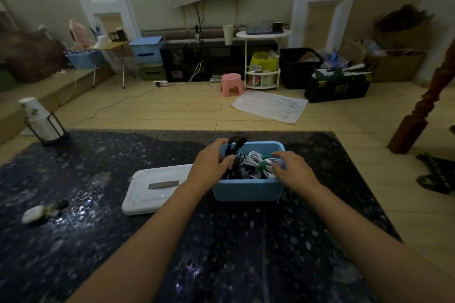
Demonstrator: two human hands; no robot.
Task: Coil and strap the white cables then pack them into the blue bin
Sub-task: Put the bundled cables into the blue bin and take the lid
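Nearby, white lid touching blue bin, left hand over both

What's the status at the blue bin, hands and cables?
Left hand grips black cables in blue bin. Right hand rests on strapped white cables. White lid off, beside bin; nothing blocking.
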